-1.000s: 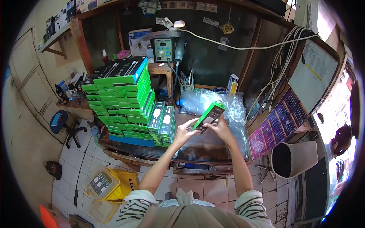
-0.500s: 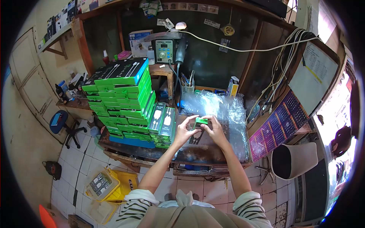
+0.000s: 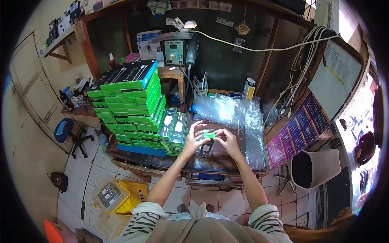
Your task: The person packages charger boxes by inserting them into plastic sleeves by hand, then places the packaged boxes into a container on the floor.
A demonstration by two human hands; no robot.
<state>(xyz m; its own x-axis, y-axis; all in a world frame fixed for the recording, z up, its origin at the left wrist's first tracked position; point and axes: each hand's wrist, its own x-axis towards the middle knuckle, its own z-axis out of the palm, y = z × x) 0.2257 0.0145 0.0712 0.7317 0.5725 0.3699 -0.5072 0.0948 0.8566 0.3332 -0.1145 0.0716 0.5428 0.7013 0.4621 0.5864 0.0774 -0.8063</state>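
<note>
A small box with a bright green end (image 3: 209, 135) is between my hands above the worktop. My right hand (image 3: 227, 142) pinches its right side between thumb and fingers. My left hand (image 3: 193, 138) is at its left, fingers spread and the thumb close to the box; whether it touches is hard to see. Beneath the hands, a dark surface with a white print (image 3: 205, 150) shows, partly hidden. Left of my left hand stand black cable boxes (image 3: 178, 127) with white pictures, beside a tall stack of green-edged boxes (image 3: 129, 101).
Clear plastic wrap (image 3: 227, 108) covers the back right of the dark wooden worktop (image 3: 210, 164). Behind are a pen basket (image 3: 200, 91) and a hot-air station (image 3: 174, 52). A yellow container (image 3: 131, 196) is on the floor at left; a white chair (image 3: 324, 168) is at right.
The green-ended box has come down slightly and tilted, showing its green end flatter. My left fingers have spread away from it, and both hands have dropped a little. At lower right, something brown has appeared.
</note>
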